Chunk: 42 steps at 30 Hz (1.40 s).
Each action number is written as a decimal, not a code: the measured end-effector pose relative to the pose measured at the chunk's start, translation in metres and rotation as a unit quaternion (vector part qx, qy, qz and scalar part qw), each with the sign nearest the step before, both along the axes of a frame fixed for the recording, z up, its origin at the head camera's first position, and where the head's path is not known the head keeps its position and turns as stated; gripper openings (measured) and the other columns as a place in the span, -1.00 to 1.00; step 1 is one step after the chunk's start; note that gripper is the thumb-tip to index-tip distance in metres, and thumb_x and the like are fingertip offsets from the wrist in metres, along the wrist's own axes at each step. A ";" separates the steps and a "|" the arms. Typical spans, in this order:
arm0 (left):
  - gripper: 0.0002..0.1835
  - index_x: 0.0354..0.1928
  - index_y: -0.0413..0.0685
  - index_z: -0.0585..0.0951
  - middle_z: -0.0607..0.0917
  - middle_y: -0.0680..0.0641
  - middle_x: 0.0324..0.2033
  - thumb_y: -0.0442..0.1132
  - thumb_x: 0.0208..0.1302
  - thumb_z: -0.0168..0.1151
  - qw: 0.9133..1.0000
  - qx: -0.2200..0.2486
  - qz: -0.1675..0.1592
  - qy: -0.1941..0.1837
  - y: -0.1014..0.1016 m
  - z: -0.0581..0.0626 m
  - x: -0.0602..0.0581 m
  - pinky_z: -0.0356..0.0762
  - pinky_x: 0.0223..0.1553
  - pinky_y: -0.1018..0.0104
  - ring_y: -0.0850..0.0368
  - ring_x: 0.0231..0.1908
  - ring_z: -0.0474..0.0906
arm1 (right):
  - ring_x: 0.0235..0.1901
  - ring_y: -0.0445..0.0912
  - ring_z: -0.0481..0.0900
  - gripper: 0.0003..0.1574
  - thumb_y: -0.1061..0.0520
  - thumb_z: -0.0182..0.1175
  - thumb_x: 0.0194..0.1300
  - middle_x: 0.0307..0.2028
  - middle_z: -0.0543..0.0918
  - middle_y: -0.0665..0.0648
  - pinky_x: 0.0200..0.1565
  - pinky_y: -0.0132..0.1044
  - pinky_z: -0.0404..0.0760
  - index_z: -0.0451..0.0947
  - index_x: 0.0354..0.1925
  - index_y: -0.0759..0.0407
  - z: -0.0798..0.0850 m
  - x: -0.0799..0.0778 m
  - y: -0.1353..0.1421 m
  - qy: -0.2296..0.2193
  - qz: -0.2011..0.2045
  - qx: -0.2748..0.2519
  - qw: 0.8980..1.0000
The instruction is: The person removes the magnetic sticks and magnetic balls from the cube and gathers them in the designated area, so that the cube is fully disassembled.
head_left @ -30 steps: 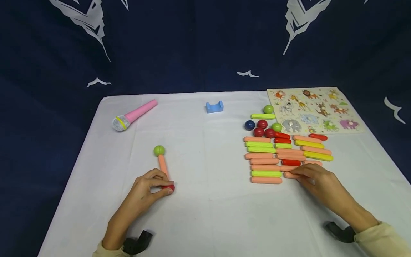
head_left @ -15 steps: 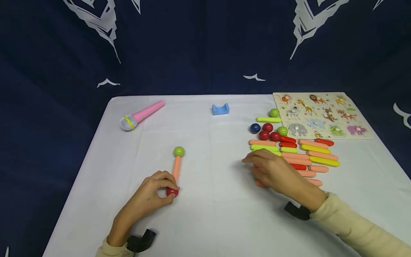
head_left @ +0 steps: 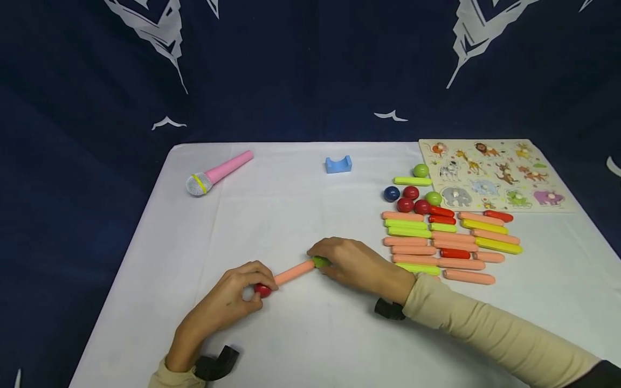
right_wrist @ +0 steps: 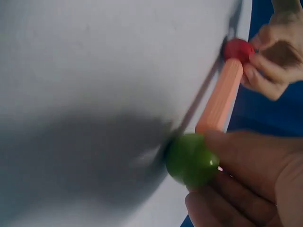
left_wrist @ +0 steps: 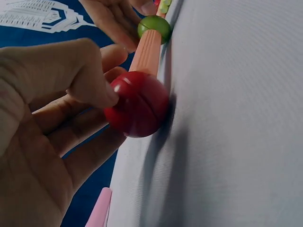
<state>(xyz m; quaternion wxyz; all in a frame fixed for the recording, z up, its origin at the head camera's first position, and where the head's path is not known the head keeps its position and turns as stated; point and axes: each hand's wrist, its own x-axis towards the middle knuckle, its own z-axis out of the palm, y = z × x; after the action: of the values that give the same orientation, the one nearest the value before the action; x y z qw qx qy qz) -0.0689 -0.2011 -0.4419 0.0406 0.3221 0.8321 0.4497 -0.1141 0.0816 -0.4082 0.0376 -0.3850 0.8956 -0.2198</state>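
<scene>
A peach ridged stick (head_left: 294, 272) joins a red ball (left_wrist: 138, 104) at one end and a green ball (right_wrist: 191, 161) at the other. My left hand (head_left: 236, 298) pinches the red ball between thumb and fingers. At the far end, my right hand (head_left: 361, 268) grips the green ball, partly hiding it in the head view. The joined piece lies slantwise low over the white tabletop, its green end farther right and a little farther back. In the right wrist view the left hand's fingers (right_wrist: 265, 73) touch the red ball.
Several peach, green, yellow and red sticks (head_left: 469, 277) lie in rows at right, with loose balls (head_left: 405, 205) behind them. An animal puzzle board (head_left: 499, 175) is at back right. A blue cradle-shaped block (head_left: 338, 165) and a pink toy microphone (head_left: 219, 173) stand near the back edge.
My right hand has left the rows of sticks, moved left and taken hold of the green ball. The joined piece has swung from pointing away to pointing right; the left hand keeps the red ball.
</scene>
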 end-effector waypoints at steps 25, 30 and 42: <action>-0.82 -0.29 -0.06 0.77 0.69 0.17 -0.20 -0.45 0.07 0.46 0.999 -0.011 0.049 0.012 -0.001 -0.003 -0.007 0.58 -0.17 0.35 0.28 -0.20 0.58 | 0.05 -0.02 0.62 -0.67 0.29 0.36 0.22 -0.01 0.69 0.10 0.07 -0.13 0.58 0.70 -0.01 0.20 0.001 0.008 0.057 -0.018 -0.038 -0.009 0.999; -0.80 -0.29 -0.06 0.77 0.69 0.15 -0.20 -0.47 0.05 0.46 0.999 -0.002 0.046 0.027 -0.002 -0.006 -0.006 0.59 -0.21 0.35 0.27 -0.23 0.59 | 0.07 -0.05 0.61 -0.62 0.29 0.37 0.20 0.01 0.69 0.05 0.07 -0.11 0.58 0.69 0.02 0.16 0.009 0.007 0.099 -0.039 -0.090 -0.035 0.995; -0.76 -0.27 -0.07 0.77 0.70 0.14 -0.22 -0.50 0.01 0.47 0.998 0.015 0.047 0.048 -0.001 -0.010 -0.006 0.55 -0.21 0.48 0.27 -0.27 0.60 | 0.01 0.26 0.61 -0.58 0.30 0.34 0.24 0.03 0.65 0.28 -0.06 -0.54 0.53 0.64 0.09 0.17 0.034 0.007 0.243 0.017 -0.314 -0.015 0.949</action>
<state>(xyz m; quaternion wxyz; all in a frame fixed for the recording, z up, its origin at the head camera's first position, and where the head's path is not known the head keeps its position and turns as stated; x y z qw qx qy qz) -0.0744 -0.2020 -0.4515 -0.0256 0.3044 0.8403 0.4478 -0.1066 0.3246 -0.3747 -0.0543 -0.0884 0.9682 -0.2277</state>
